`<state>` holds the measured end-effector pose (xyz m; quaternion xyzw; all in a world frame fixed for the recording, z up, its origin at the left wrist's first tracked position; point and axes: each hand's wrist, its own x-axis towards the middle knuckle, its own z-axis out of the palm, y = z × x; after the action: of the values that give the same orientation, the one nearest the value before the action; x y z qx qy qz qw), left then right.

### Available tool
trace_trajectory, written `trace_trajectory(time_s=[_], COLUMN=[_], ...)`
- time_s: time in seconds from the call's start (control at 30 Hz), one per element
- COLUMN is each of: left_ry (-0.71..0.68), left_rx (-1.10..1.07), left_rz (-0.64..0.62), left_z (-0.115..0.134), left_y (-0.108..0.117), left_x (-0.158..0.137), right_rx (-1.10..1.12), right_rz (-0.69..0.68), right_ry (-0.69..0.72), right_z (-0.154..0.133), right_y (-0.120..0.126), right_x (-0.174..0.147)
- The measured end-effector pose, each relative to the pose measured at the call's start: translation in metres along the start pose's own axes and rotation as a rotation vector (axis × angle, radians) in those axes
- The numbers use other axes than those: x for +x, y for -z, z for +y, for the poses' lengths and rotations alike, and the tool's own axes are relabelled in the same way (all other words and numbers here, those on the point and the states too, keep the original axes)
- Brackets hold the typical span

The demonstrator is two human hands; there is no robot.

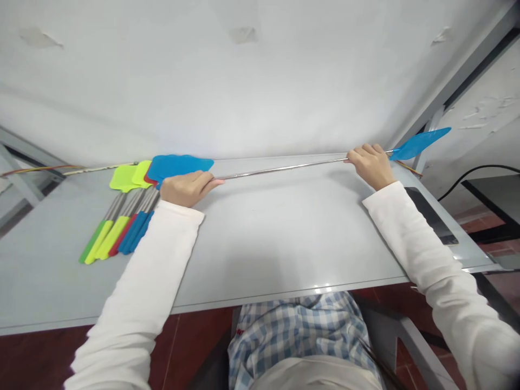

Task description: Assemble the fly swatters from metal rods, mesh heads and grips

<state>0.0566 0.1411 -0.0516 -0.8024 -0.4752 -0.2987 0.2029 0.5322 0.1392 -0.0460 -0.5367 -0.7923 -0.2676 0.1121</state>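
Observation:
A blue fly swatter with its thin metal rod (280,169) drawn out long spans the space between my two hands above the table. My left hand (187,188) is closed around the left end of it, and the grip is hidden in the fingers. Near the other end, my right hand (371,164) is wrapped round the rod just below the blue swatter head (421,143), which tilts up to the right. Beside my left hand lie several collapsed fly swatters (122,222) in a row, with green, yellow, red and blue handles. Their flat heads overlap toward the wall.
The light grey table (284,244) backs onto a white wall (260,81). A dark flat phone-like slab (433,215) lies partly behind my right forearm. Wires (97,169) run along the table's back left edge. A black cable and dark furniture (495,197) stand at right.

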Motion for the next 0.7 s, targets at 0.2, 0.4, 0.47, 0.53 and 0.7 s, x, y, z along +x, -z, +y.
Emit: trace_trajectory(time_s=[0.2, 0.4, 0.47, 0.53, 0.7], left_ry=[0.022, 0.049, 0.073, 0.120, 0.240], left_rx=[-0.028, -0.100, -0.094, -0.096, -0.139], left_rz=[-0.024, -0.065, -0.087, -0.090, -0.114], left_z=[-0.028, -0.037, -0.035, -0.031, -0.027], left_y=[0.004, 0.002, 0.004, 0.008, 0.014], left_x=[-0.003, -0.007, -0.008, -0.009, -0.008], right_rx=[-0.023, -0.104, -0.118, -0.132, -0.150], right_rz=[0.039, 0.062, 0.067, 0.071, 0.066], right_ry=[-0.054, -0.031, -0.033, -0.043, -0.053], right_z=[0.008, 0.008, 0.011, 0.015, 0.017], right_y=[0.000, -0.001, -0.001, -0.001, -0.005], right_x=[-0.001, -0.003, -0.004, -0.006, -0.008])
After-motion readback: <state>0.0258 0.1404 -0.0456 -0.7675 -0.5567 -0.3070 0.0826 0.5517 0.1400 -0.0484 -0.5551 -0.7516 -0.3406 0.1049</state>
